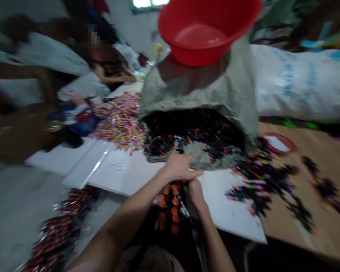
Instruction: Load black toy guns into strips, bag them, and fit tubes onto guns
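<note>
At the table's front edge, a clear plastic bag [174,209] of black pieces with round orange parts hangs close to my body. My left hand [180,167] is closed over its top end, with the thumb side pointing right. Just below and to the right, my right hand [194,189] grips the bag's upper right side; its fingers are partly hidden and blurred. Directly beyond my hands lies a big grey-green sack [198,94], its mouth facing me and full of small black pieces with orange bits [187,139].
A red basin [201,41] rests on the sack. Colourful small pieces [120,121] are heaped at left, black ones [266,177] at right. Filled bags [55,230] lie lower left. White sacks [303,81] stand behind. Another person [110,64] sits at the far left.
</note>
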Demonstrator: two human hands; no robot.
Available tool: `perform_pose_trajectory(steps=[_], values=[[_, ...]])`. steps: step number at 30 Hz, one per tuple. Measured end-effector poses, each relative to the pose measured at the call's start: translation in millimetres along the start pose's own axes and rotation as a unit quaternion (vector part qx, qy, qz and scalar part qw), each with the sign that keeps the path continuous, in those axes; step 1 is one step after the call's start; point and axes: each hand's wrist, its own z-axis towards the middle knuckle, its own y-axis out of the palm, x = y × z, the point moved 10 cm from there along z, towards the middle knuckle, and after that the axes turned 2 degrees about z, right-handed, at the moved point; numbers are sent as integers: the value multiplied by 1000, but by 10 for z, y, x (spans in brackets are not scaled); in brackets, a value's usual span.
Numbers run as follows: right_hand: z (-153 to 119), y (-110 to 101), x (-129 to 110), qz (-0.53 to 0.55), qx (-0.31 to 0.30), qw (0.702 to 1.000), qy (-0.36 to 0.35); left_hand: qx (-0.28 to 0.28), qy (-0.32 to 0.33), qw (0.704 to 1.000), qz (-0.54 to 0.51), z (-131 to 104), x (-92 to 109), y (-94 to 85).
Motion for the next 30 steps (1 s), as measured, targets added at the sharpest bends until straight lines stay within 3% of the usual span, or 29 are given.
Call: perform_pose_trajectory(steps=[2, 4, 7, 11, 14, 16, 18, 20, 22, 24, 28, 30], values=[[-32, -38, 1, 23, 19, 1000, -1, -10, -10, 1000, -16, 35, -32, 5], [-51, -21, 227, 32, 37, 996, 70, -16, -26, 999, -38, 94, -105, 14], [-46, 91, 406, -10, 44, 992, 121, -17, -38, 997, -64, 121, -157, 25], [-1, 206, 380, -41, 36, 990, 127, 9, -24, 997, -69, 91, -123, -33], [12, 147, 387, -18, -4, 996, 84, 11, -35, 999, -41, 115, -166, -57], [-15, -128, 466, -33, -6, 998, 44, 13, -51, 998, -22, 119, -216, -68], [-95, -608, 613, -123, 28, 991, 46, 18, -56, 998, -10, 87, -246, -77], [-229, -1108, 758, -252, 54, 960, 107, 11, -35, 999, -5, 54, -248, -64], [-351, -1364, 827, -326, 36, 927, 180, -5, -15, 1000, 0, 56, -279, -34], [-383, -1264, 785, -324, 2, 922, 211, -20, -14, 1000, 15, 76, -340, -4], [-281, -613, 492, -294, 4, 934, 201, -32, -43, 996, 73, 28, -401, 10], [-236, -397, 335, -263, 9, 948, 179, -33, -53, 995, 83, -6, -380, 14]])
